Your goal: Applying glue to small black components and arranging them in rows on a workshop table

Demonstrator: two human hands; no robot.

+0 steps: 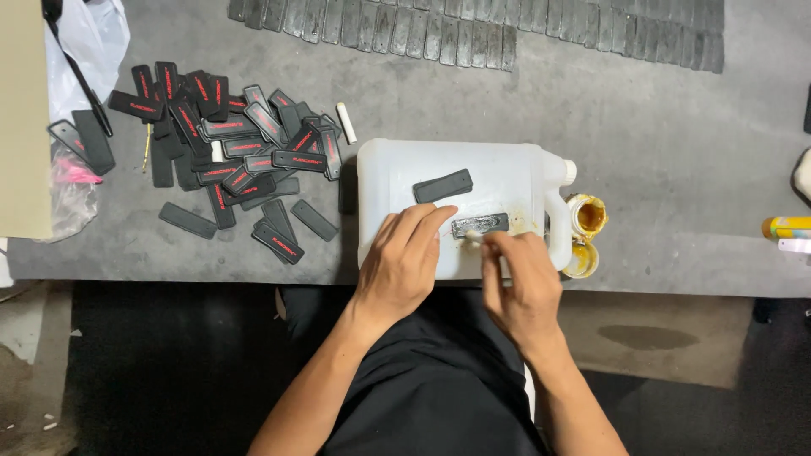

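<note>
A white plastic jug (397,169) lies on its side on the grey table. Two black rectangular patches rest on it: a dry one (443,186) and a glossy wet one (480,225). My left hand (404,257) presses its fingertips on the jug beside the wet patch. My right hand (519,283) pinches a small white applicator stick (471,237) whose tip touches the wet patch's left end. A small open pot of yellow glue (588,216) stands right of the jug, with its lid (579,260) below it.
A heap of black patches with red markings (228,152) lies at the left. Rows of dark patches (473,29) line the table's far side. A white stick (345,122), a plastic bag (89,38) and a yellow tube (786,227) are also here.
</note>
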